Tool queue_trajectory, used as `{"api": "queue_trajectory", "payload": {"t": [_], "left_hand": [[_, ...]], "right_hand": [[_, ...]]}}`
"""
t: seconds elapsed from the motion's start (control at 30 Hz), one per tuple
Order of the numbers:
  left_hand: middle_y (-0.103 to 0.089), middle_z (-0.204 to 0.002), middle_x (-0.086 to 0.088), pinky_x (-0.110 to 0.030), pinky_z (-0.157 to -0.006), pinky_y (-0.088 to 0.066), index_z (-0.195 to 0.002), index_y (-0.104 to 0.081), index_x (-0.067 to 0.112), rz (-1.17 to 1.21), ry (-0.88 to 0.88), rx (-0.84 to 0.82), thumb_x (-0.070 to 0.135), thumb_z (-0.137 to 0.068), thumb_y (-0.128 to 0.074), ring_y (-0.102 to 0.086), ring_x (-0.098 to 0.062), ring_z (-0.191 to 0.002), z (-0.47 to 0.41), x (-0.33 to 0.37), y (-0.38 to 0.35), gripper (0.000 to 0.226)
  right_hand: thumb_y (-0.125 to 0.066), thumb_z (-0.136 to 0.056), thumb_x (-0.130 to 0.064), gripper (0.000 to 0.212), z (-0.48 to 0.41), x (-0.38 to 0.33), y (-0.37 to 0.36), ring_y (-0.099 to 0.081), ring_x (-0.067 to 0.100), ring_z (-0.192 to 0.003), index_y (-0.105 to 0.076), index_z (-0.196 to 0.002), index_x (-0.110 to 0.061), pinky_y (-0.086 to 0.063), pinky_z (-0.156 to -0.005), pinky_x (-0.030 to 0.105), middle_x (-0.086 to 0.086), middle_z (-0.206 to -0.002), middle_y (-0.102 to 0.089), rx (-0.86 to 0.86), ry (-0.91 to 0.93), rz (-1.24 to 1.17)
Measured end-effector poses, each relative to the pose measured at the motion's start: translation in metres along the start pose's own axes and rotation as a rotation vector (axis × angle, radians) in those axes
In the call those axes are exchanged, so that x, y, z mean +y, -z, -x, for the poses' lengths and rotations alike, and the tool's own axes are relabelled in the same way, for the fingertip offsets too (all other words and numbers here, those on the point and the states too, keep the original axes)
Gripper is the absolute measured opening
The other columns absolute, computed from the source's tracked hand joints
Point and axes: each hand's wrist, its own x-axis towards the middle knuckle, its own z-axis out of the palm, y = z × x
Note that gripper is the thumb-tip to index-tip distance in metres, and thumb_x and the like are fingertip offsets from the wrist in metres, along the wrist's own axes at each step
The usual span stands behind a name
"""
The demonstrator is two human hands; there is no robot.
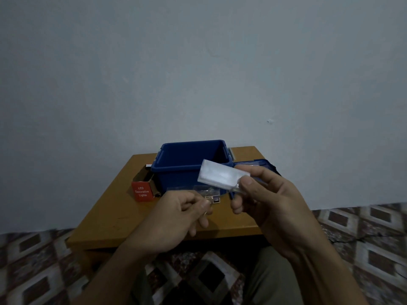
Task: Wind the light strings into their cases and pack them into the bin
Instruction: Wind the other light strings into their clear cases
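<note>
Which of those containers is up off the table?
The clear case, pinched by the right hand; the blue bin and the red box both sit on the table.

Bin (176, 170) on table (110, 216), far centre. Box (143, 191) just left of bin; lid (263, 162) right. Packet (212, 195) on table, near side of bin. Case (222, 175) in right hand (271, 201), before bin; left hand (176, 214) further left, nearer.
</note>
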Motion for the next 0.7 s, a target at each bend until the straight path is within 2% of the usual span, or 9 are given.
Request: {"api": "queue_trajectory", "payload": {"t": [0.13,0.23,0.27,0.33,0.4,0.53,0.63,0.7], "left_hand": [[-0.072,-0.076,0.002,-0.027,-0.065,-0.048,-0.091,-0.073,0.026,0.036,0.035,0.007,0.03,-0.098,-0.058,-0.059,-0.01,-0.062,-0.004,0.0,0.007,0.018],[-0.071,-0.076,-0.001,-0.031,-0.063,-0.049,-0.091,-0.074,0.028,-0.023,0.009,-0.032,0.016,-0.097,-0.059,-0.061,-0.019,-0.066,-0.007,0.003,0.017,0.02],[-0.072,-0.079,-0.002,-0.034,-0.066,-0.049,-0.087,-0.074,0.025,-0.038,0.003,-0.04,0.016,-0.096,-0.062,-0.064,-0.023,-0.071,-0.009,0.005,0.022,0.017],[-0.072,-0.083,-0.005,-0.035,-0.068,-0.048,-0.083,-0.074,0.02,-0.024,0.005,-0.072,0.032,-0.089,-0.068,-0.063,-0.025,-0.076,-0.01,0.012,0.029,0.014],[-0.067,-0.077,-0.012,-0.031,-0.062,-0.042,-0.078,-0.074,0.02,0.014,0.03,-0.111,0.043,-0.082,-0.068,-0.055,-0.022,-0.066,-0.012,0.018,0.035,0.025],[-0.053,-0.064,-0.009,-0.019,-0.046,-0.031,-0.069,-0.073,0.02,0.037,0.042,-0.081,0.034,-0.089,-0.069,-0.037,-0.013,-0.049,-0.012,0.026,0.035,0.025],[-0.057,-0.055,0.004,-0.007,-0.044,-0.033,-0.076,-0.072,0.014,-0.023,-0.003,0.031,0.028,-0.092,-0.068,-0.044,-0.001,-0.043,-0.007,0.029,0.027,0.022],[-0.059,-0.051,0.013,-0.008,-0.045,-0.035,-0.082,-0.072,0.015,-0.036,-0.032,0.104,0.027,-0.092,-0.067,-0.05,0.003,-0.044,-0.002,0.03,0.019,0.017]], "right_hand": [[-0.067,-0.082,-0.012,0.034,0.003,-0.001,-0.002,-0.059,0.021,-0.055,-0.068,-0.114,0.0,-0.053,-0.056,0.028,0.016,-0.074,-0.063,-0.085,-0.033,0.023],[-0.074,-0.084,-0.015,0.028,0.005,-0.002,0.0,-0.059,0.019,-0.055,-0.071,-0.11,-0.004,-0.054,-0.059,0.026,0.013,-0.069,-0.063,-0.171,-0.079,0.075],[-0.073,-0.083,-0.018,0.029,0.005,-0.002,0.001,-0.059,0.018,-0.056,-0.07,-0.109,-0.005,-0.054,-0.06,0.026,0.011,-0.069,-0.064,-0.205,-0.091,0.106],[-0.072,-0.087,-0.018,0.025,0.006,-0.001,0.003,-0.06,0.019,-0.058,-0.069,-0.109,-0.006,-0.053,-0.063,0.03,0.007,-0.073,-0.066,-0.252,-0.111,0.214],[-0.067,-0.092,-0.016,0.019,0.006,-0.001,0.004,-0.061,0.021,-0.061,-0.067,-0.109,-0.007,-0.053,-0.066,0.036,0.004,-0.078,-0.067,-0.279,-0.126,0.379],[-0.065,-0.095,-0.019,0.012,0.007,0.002,-0.002,-0.065,0.018,-0.065,-0.066,-0.107,-0.019,-0.054,-0.069,0.03,-0.001,-0.08,-0.066,-0.253,-0.122,0.669],[-0.067,-0.094,-0.027,0.012,0.005,0.008,-0.002,-0.067,0.014,-0.077,-0.064,-0.104,-0.032,-0.057,-0.071,0.032,-0.002,-0.088,-0.068,-0.168,-0.041,0.852],[-0.068,-0.093,-0.028,0.012,0.003,0.013,-0.001,-0.066,0.014,-0.08,-0.063,-0.103,-0.033,-0.057,-0.073,0.035,-0.001,-0.089,-0.068,-0.098,0.019,0.894]]}}
